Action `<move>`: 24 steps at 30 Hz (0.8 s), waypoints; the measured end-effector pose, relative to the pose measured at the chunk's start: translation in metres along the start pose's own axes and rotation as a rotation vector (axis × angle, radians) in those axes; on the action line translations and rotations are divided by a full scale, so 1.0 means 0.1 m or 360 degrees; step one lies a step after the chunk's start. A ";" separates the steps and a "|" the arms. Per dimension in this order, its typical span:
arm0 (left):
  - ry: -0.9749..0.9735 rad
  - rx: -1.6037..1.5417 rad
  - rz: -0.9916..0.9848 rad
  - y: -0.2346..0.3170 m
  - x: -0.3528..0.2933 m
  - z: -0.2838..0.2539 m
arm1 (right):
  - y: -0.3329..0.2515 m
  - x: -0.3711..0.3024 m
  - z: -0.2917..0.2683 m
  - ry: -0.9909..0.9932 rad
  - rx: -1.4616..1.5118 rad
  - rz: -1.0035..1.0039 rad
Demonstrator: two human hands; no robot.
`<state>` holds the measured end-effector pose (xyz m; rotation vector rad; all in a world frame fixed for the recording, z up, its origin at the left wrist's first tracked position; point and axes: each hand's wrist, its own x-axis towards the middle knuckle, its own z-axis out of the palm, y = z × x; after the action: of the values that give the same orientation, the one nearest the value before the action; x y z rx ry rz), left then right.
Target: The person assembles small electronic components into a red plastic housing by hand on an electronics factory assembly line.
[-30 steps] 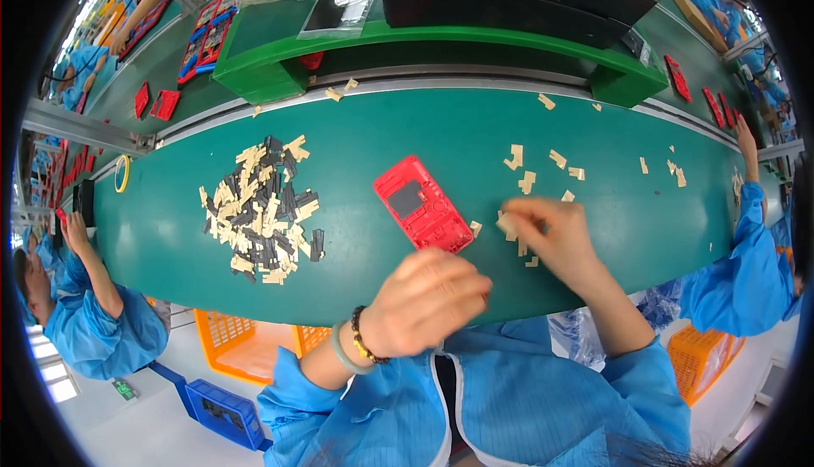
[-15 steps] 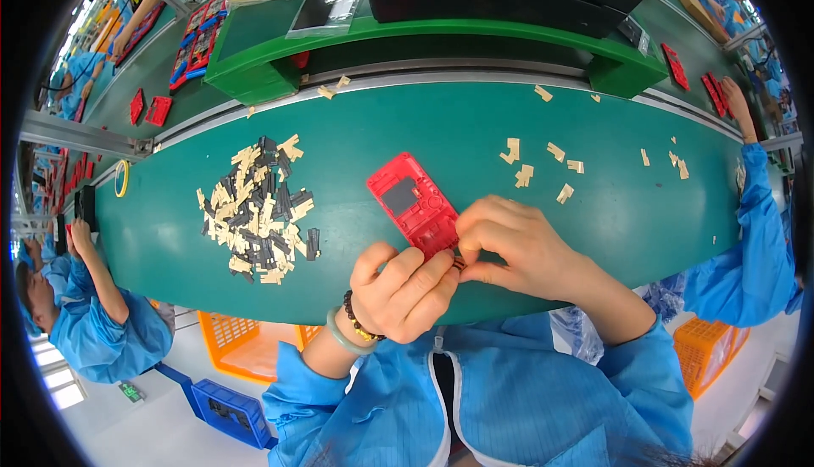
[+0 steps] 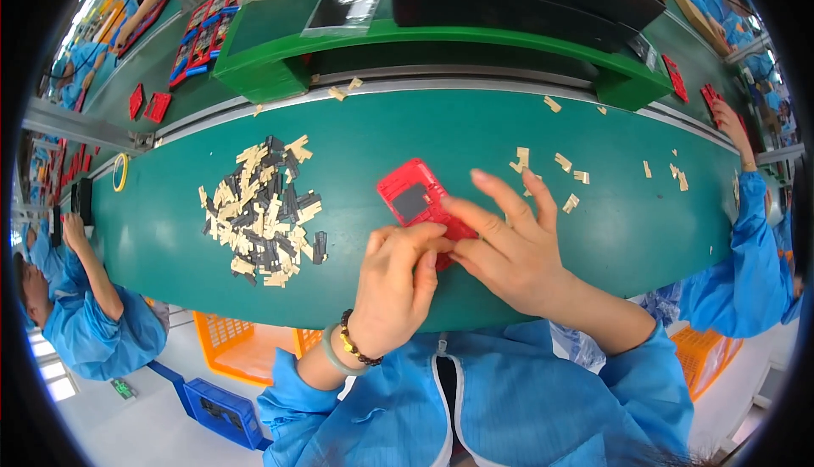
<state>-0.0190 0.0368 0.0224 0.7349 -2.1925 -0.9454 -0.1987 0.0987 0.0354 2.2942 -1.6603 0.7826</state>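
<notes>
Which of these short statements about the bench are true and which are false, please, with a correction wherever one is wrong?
1. The left grip and the right grip are both at the red casing. True.
2. A pile of black and cream pieces lies on the green worktop. True.
3. That pile is to the right of the red casing. False: it is to the left.
4. Loose cream pieces lie to the right of the red casing. True.
5. The red casing is in full view, with nothing covering it. False: the grips hide part of the end nearest the person.
</notes>
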 end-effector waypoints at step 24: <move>-0.0081 0.0961 0.0366 -0.49 0.05 0.12 | 0.45 0.73 0.82 -0.0779 0.1542 0.1376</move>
<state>-0.0192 0.0101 -0.0207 0.7000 -2.5642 -0.1771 -0.1992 -0.0141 -0.0014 2.3169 -3.1300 1.5496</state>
